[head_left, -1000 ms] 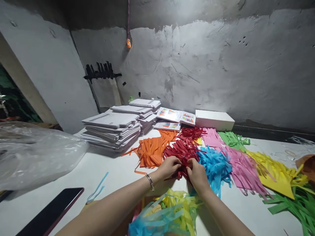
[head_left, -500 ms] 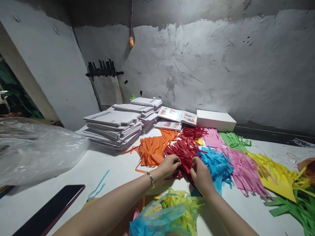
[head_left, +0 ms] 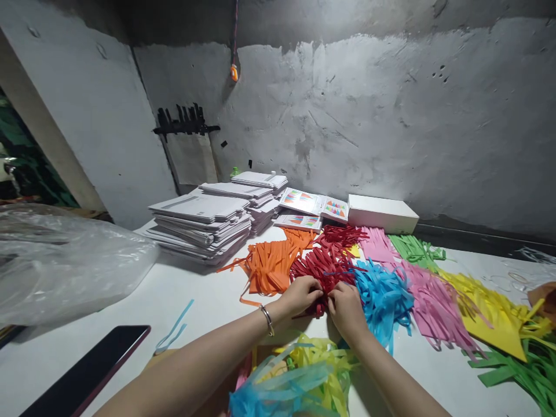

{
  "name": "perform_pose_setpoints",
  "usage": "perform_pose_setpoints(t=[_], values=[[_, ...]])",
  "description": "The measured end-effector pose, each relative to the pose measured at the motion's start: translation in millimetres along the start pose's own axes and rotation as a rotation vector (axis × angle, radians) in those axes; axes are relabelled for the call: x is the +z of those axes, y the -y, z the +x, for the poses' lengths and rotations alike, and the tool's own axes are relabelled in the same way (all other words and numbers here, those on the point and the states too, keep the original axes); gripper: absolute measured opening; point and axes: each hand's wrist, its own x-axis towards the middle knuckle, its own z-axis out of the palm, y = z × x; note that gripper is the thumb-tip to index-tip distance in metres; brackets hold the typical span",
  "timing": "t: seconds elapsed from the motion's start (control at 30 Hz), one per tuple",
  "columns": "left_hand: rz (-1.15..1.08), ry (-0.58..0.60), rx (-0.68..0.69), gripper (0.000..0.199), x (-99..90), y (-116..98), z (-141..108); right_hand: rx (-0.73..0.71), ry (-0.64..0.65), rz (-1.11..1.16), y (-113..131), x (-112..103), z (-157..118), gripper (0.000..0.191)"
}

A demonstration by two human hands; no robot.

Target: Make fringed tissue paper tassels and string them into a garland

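Observation:
Both hands are at the near edge of a pile of dark red paper tassel fringe (head_left: 326, 263) in the middle of the white table. My left hand (head_left: 303, 294), with a silver bracelet at the wrist, has its fingers pinched on the red fringe. Close beside it, my right hand (head_left: 346, 307) is also closed on red strips, fingertips partly hidden. Orange fringe (head_left: 269, 266) lies left of the hands, and blue fringe (head_left: 382, 298) touches the pile on the right. Below the forearms sits a loose heap of yellow strips (head_left: 332, 370) and blue strips (head_left: 278, 388).
Stacked flat white boxes (head_left: 200, 208) stand at the back left, with a white box (head_left: 382, 213) by the wall. Pink fringe (head_left: 428, 301), yellow fringe (head_left: 486, 313) and green fringe (head_left: 516, 368) spread right. A phone (head_left: 91, 370) and plastic bag (head_left: 78, 260) lie left.
My right hand has moved left, closer to my left hand, over the red fringe. My left hand has shifted only slightly.

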Motion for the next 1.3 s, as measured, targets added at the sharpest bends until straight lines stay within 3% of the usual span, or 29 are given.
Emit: perform_pose_setpoints(t=[0.3, 0.67, 0.77, 0.9, 1.07, 1.17, 1.3], values=[[0.030, 0.014, 0.011, 0.016, -1.7, 1, 0, 0.083, -0.050, 0.160, -11, 0, -2, 0.017], [0.200, -0.074, 0.037, 0.018, -5.6, -2, -6, 0.211, -0.142, 0.432, -21, -8, -10, 0.031], [0.281, -0.125, 0.130, 0.026, -2.3, -17, -14, 0.203, -0.205, 0.441, -19, -14, -17, 0.029], [0.331, 0.023, 0.346, 0.015, 6.8, -35, -16, 0.169, -0.270, 0.436, -16, -23, -24, 0.017], [0.342, 0.069, 0.396, 0.013, 6.7, -35, -2, 0.140, -0.356, 0.411, -16, -33, -27, 0.009], [0.330, 0.027, 0.369, 0.015, -0.6, -32, 6, 0.151, -0.415, 0.391, -19, -37, -30, 0.009], [0.297, -0.116, 0.268, 0.016, -12.3, -30, 18, 0.174, -0.493, 0.358, -26, -45, -38, 0.011]])
